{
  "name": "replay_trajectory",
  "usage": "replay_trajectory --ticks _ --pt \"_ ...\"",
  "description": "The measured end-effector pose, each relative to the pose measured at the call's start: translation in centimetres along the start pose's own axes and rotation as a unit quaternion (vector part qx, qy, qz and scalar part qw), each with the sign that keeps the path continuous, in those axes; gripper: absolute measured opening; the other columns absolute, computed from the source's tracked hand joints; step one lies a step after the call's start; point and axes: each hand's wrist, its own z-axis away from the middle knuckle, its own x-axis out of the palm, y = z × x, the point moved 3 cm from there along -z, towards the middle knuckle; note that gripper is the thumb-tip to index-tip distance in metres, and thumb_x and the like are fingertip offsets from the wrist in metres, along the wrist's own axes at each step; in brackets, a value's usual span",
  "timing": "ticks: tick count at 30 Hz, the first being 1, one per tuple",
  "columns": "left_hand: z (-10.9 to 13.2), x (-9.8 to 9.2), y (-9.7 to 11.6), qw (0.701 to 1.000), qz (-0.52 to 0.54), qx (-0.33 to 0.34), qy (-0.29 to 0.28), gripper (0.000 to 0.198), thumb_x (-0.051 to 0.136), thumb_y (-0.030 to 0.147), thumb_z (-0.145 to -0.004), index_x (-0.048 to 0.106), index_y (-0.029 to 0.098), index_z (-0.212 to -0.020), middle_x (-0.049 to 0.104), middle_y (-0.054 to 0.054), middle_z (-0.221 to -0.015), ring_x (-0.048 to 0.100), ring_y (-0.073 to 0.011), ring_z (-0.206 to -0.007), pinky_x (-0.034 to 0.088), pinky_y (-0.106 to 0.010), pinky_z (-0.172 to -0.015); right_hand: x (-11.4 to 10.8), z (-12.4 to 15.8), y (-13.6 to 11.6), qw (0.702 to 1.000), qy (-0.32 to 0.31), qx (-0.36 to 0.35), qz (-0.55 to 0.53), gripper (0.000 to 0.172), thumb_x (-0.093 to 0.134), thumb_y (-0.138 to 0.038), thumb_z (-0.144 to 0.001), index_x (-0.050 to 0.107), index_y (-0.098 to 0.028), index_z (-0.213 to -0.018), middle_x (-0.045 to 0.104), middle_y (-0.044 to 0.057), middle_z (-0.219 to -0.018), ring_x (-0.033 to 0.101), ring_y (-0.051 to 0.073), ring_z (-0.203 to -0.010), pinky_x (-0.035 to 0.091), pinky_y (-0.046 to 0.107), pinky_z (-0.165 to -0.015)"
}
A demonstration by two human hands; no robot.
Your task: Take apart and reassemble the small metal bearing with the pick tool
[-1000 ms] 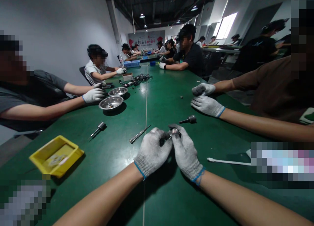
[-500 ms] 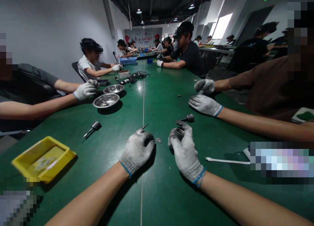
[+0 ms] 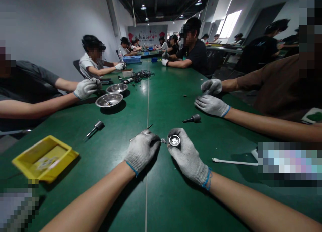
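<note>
Head view: long green table (image 3: pixel 161 101) in a workshop hall, gloved co-workers seated along both sides. Yellow tray (image 3: pixel 64 166) at your left, steel bowl (image 3: pixel 99 103) beyond it. Your right hand (image 3: pixel 187 153) is closed around a round metal cup (image 3: pixel 174 140), open end up. Your left hand (image 3: pixel 142 150) lies curled over a thin rod (image 3: pixel 150 127); can't tell if it grips. Small rings (image 3: pixel 163 140) lie on the table between the hands.

view: head-worn | faces: forward, down along table (image 3: pixel 156 91) | range: close above left hand (image 3: pixel 142 151), right hand (image 3: pixel 187 156) | edges seemingly wide-angle-warped
</note>
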Motion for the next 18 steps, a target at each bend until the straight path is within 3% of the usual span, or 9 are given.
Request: replay_trajectory --ticks 10,14,18 --pt "-0.2 0.3 -0.5 0.999 0.035 0.018 0.015 0.017 0.067 0.025 -0.097 0.083 0.022 -0.1 0.077 -0.007 -0.099 0.073 -0.0228 -0.093 0.056 -0.033 -0.086 -0.1 0.1 -0.4 0.999 -0.004 -0.041 0.002 0.021 0.054 -0.014 -0.08 0.054 -0.024 -0.099 0.066 0.001 -0.087 0.064 0.02 -0.078 0.053 0.032 -0.073" --pt "0.2 -0.3 -0.2 0.989 0.093 0.054 0.104 0.013 0.07 0.019 -0.094 0.083 0.02 -0.094 0.076 -0.005 -0.09 0.072 -0.0194 -0.083 0.056 -0.03 -0.078 -0.1 0.1 -0.5 0.999 0.001 -0.05 -0.012 0.024 0.055 -0.013 -0.079 0.055 -0.024 -0.099 0.066 0.001 -0.087 0.064 0.02 -0.078 0.054 0.032 -0.073" --pt "1.1 -2.3 1.5 0.954 0.186 0.138 0.189 0.012 0.07 0.016 -0.094 0.082 0.018 -0.095 0.075 -0.003 -0.086 0.071 -0.0147 -0.078 0.056 -0.024 -0.075 0.0 0.3 -0.8 0.998 0.003 -0.063 -0.027 0.027 0.055 -0.011 -0.08 0.056 -0.024 -0.103 0.066 0.002 -0.089 0.066 0.02 -0.08 0.055 0.032 -0.075"
